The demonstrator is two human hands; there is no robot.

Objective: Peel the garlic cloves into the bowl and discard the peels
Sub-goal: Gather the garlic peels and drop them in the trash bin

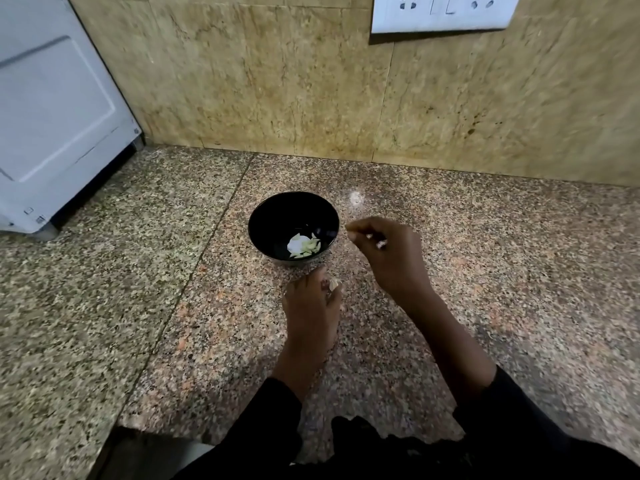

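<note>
A black bowl (293, 229) stands on the speckled granite counter (485, 271). Pale garlic pieces (304, 245) lie in its bottom. My left hand (310, 306) is just in front of the bowl and holds a garlic clove (334, 284) between its fingers. My right hand (388, 252) hovers to the right of the bowl, fingers curled, pinching a small pale bit of peel (381, 243). The picture is blurred by motion.
A white appliance (52, 116) stands at the back left on the counter. A yellowish stone wall runs behind, with a white socket plate (440, 12) at the upper right. The counter's front edge is at the lower left.
</note>
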